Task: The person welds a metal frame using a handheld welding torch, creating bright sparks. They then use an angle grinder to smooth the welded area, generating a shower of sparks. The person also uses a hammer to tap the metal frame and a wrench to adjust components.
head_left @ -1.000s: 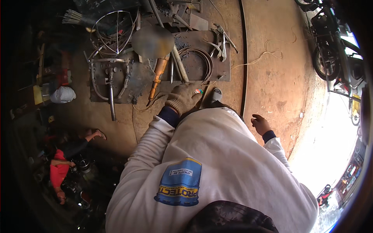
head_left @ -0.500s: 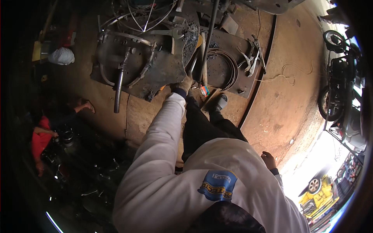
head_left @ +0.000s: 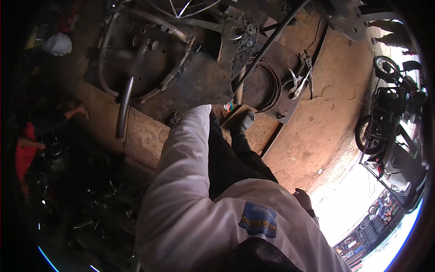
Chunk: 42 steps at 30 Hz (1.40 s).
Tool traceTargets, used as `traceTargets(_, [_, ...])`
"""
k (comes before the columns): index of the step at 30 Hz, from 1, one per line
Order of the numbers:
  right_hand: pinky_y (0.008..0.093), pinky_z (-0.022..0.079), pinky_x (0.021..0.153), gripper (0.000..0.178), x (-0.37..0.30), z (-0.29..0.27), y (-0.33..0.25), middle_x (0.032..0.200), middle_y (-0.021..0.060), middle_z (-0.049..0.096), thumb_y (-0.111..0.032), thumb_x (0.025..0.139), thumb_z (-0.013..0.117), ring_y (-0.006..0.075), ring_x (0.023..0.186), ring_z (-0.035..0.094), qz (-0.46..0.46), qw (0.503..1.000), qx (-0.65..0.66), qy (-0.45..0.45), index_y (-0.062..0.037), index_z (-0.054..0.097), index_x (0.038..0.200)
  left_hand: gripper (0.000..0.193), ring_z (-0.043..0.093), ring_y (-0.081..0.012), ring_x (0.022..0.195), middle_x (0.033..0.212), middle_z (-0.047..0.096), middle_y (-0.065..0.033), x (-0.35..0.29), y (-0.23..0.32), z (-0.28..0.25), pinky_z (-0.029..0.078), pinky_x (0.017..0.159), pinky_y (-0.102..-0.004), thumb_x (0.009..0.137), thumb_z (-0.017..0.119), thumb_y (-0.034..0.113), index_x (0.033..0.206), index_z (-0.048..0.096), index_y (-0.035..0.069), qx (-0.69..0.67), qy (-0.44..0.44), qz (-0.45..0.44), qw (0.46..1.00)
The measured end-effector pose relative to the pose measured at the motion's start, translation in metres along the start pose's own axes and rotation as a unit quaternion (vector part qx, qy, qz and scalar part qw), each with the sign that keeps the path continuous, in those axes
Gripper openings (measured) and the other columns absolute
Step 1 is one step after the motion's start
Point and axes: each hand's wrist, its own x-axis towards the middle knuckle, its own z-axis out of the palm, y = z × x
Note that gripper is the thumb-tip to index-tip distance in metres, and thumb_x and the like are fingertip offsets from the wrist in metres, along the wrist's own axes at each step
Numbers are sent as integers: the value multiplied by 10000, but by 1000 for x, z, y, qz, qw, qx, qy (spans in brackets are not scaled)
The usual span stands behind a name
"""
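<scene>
My left arm in its pale sleeve (head_left: 183,143) reaches forward to the near edge of the metal table (head_left: 199,86). The left hand does not show past the cuff, so what it touches is hidden. My right hand (head_left: 302,198) hangs low by my right side, small in view, with fingers loosely apart and nothing visible in them. On the table lie a bent metal ring (head_left: 106,54), a pipe-handled tool (head_left: 124,106) jutting over the near edge, and a large wrench (head_left: 204,25). A coil of brown wire (head_left: 276,86) lies to the right, beside locking pliers (head_left: 297,84).
A long dark bar (head_left: 276,34) slants across the table. Motorcycles (head_left: 374,131) stand at the right by bright daylight. A person in red (head_left: 27,152) is low at the left among dark parts. A white bag (head_left: 57,44) sits at the far left.
The gloved left hand, seen before at the table's near edge, has gone out of sight. The view has shifted, and the dark bar slants more to the right.
</scene>
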Motion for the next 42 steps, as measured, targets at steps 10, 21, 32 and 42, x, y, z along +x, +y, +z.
traceTargets(10, [335,567,773,393,52,37,-28,939,153,729,-254,972,627,224,872,724,-186,981,-25,-47,-18,614,1286,648,670,-358,1007,1083,690,-154,-188,6,-72,541,867,-467,643,893,358,1176,631,99,-198,-56,50,977])
traceTargets(21, [359,534,915,491,-6,86,-225,1169,113,682,-178,903,772,219,1049,663,-586,779,56,-217,-18,562,1317,637,683,-316,956,1055,672,-164,-213,158,-258,548,836,-426,690,855,285,1219,593,46,-547,171,287,768])
traceTargets(32, [320,500,905,680,-68,27,-220,1166,62,643,-230,824,863,152,1049,589,-508,829,106,-210,8,493,1342,584,661,-160,994,1121,662,-57,-210,183,-245,567,853,-330,798,843,135,1290,539,53,-864,3,198,463])
traceTargets(42, [275,522,760,604,-97,18,-242,1090,39,604,-20,864,737,115,895,595,-457,848,39,-265,-63,430,1382,533,679,-175,975,1116,657,-77,-216,177,-231,588,838,-340,820,811,105,1267,527,36,-889,13,137,436])
